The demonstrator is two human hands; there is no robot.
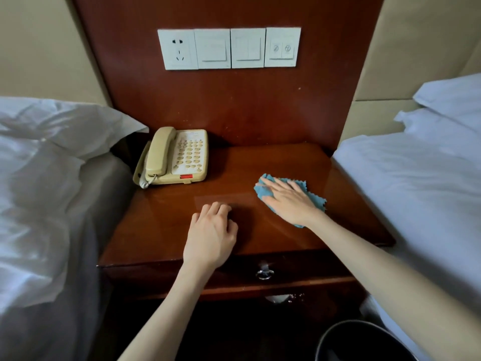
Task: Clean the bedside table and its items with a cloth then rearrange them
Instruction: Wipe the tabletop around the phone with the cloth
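Pressing cloth [316,199], right hand [286,201] sits near table's [348,220] edge.

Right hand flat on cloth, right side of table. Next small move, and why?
Probably sweep the cloth leftward with the right hand: it presses flat on the table, right side, and bare surface stretches toward the left hand and phone.

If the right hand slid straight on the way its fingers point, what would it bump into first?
Probably the telephone: the right hand, flat on the blue cloth, points left and back across the table top toward its keypad side.
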